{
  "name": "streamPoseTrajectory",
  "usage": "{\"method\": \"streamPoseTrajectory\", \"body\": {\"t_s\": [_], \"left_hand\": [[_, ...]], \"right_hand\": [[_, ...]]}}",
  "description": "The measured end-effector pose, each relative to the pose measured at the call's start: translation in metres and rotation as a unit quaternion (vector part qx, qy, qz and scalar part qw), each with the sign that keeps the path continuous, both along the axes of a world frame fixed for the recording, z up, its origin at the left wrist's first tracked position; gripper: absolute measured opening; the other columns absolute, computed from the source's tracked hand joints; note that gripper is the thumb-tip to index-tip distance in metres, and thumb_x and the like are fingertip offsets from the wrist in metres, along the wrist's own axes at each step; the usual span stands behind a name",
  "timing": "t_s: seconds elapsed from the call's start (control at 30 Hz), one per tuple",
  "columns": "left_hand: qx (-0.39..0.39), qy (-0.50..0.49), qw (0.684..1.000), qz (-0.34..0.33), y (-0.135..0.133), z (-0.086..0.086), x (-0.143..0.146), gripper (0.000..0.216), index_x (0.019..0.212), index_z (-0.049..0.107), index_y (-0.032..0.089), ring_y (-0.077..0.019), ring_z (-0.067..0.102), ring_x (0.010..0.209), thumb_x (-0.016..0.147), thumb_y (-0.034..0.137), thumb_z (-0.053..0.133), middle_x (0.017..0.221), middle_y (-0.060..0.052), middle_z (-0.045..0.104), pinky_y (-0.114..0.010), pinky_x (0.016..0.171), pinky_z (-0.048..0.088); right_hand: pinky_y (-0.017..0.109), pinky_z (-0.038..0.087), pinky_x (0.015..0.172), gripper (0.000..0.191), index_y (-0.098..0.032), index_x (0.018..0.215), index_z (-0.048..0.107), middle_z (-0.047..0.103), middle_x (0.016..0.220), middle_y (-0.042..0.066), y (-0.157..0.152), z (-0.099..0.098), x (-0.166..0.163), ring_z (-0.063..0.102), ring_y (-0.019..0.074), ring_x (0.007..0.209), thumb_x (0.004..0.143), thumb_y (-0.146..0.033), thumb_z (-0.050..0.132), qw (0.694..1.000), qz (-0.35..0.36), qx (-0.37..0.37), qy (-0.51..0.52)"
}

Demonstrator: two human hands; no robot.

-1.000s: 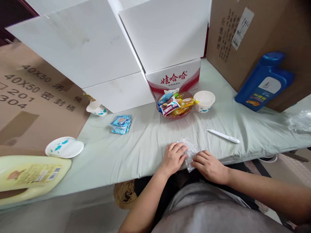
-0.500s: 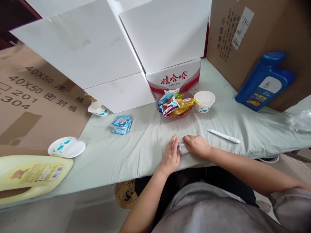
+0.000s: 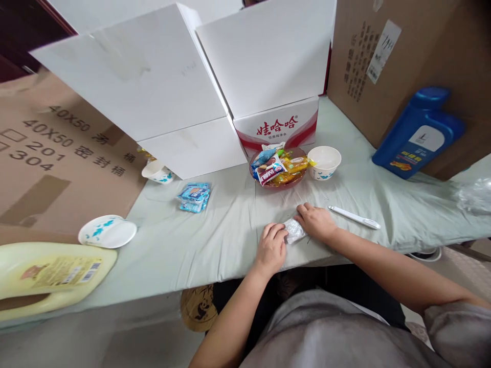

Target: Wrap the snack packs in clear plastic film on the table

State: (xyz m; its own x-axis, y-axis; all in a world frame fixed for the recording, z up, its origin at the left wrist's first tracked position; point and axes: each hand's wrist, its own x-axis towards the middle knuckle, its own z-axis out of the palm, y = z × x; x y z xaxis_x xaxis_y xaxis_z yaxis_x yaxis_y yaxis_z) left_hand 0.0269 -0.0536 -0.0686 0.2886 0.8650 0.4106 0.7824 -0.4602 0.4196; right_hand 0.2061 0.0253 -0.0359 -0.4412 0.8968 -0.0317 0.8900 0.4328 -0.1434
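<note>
A small clear plastic wrapper (image 3: 294, 231), folded up, lies on the pale green cloth near the table's front edge. My left hand (image 3: 271, 246) has its fingers curled at the wrapper's left end. My right hand (image 3: 316, 222) rests palm down on its right end, fingers bent over it. Both hands press the wrapper against the cloth. A white pen-like stick (image 3: 354, 217) lies just right of my right hand.
A red bowl of wrapped snacks (image 3: 276, 169) and a white bowl (image 3: 324, 162) stand behind the hands, before a white carton (image 3: 276, 125). Blue packets (image 3: 194, 196), a paper cup (image 3: 156, 171), a white plate (image 3: 107, 231), a yellow bottle (image 3: 49, 276) sit left; a blue jug (image 3: 419, 135) right.
The wrapper went from spread out at the table edge to folded small. Both hands shifted away from me, the right one crossing over the wrapper's right end.
</note>
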Motion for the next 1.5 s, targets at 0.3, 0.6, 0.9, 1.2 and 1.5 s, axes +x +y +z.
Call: {"method": "streamPoseTrajectory", "body": {"t_s": [0.3,0.6,0.9,1.2,1.5], "left_hand": [[0.016,-0.032,0.999,0.021,0.000,-0.004,-0.003,0.033,0.105,0.056,0.019,-0.0236,0.054,0.112,0.081,0.001,0.043,0.114,-0.009,0.061,-0.045,0.098,0.048],[0.027,-0.046,0.997,0.053,0.000,-0.004,-0.005,0.018,0.105,0.053,0.019,-0.0240,0.058,0.102,0.089,0.016,0.046,0.106,-0.009,0.062,-0.044,0.089,0.051],[-0.001,-0.039,0.998,0.044,0.001,-0.002,-0.005,0.016,0.099,0.057,0.020,-0.0238,0.055,0.103,0.086,0.014,0.051,0.107,-0.008,0.061,-0.044,0.090,0.050],[-0.025,-0.048,0.997,0.047,0.001,0.001,-0.003,0.012,0.094,0.060,0.019,-0.0229,0.053,0.102,0.085,0.014,0.054,0.105,-0.008,0.060,-0.043,0.090,0.049],[-0.047,-0.077,0.995,0.050,-0.004,-0.001,-0.001,0.016,0.094,0.064,0.020,-0.0252,0.056,0.106,0.079,0.014,0.061,0.108,-0.010,0.063,-0.047,0.092,0.050]], "right_hand": [[0.042,0.043,0.097,0.030,-0.018,0.119,0.063,0.063,0.123,0.013,-0.026,-0.023,0.011,0.054,0.0258,0.117,0.092,-0.027,0.053,0.947,0.269,0.068,0.162],[0.036,0.047,0.093,0.037,-0.017,0.117,0.065,0.068,0.117,0.012,0.028,0.002,0.043,0.060,0.0205,0.108,0.097,-0.017,0.034,0.948,0.182,0.142,0.220],[0.039,0.042,0.091,0.040,-0.012,0.119,0.066,0.062,0.125,0.016,0.154,0.067,0.070,0.054,0.0278,0.111,0.096,-0.027,0.036,0.997,-0.059,0.039,0.003],[0.033,0.043,0.081,0.031,-0.011,0.106,0.071,0.070,0.108,0.014,0.173,0.069,0.060,0.062,0.0228,0.093,0.092,-0.027,0.048,0.995,-0.013,-0.079,-0.053],[0.037,0.045,0.081,0.035,-0.015,0.101,0.068,0.070,0.100,0.014,0.050,0.025,0.113,0.061,0.0262,0.093,0.093,-0.036,0.041,0.979,-0.018,0.177,0.102]]}}
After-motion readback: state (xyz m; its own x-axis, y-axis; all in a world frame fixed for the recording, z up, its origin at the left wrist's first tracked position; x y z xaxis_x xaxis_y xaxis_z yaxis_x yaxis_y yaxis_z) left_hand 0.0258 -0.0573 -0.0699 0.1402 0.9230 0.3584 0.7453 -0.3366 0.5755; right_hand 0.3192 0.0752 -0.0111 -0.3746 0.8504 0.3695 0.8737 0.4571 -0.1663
